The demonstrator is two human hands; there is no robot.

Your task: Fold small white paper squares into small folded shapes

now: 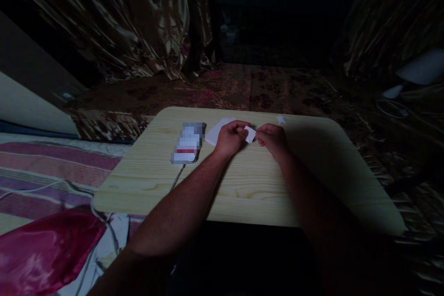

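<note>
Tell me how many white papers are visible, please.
3: a folded paper between the left hand and right hand, a flat paper partly behind the left hand, and a small paper near the far edge of the table. Extra sheets may be hidden.

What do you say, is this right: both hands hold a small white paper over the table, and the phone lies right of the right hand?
The side is wrong: in the head view the phone lies left of the left hand. That hand and the right hand hold the small white paper over the table.
</note>
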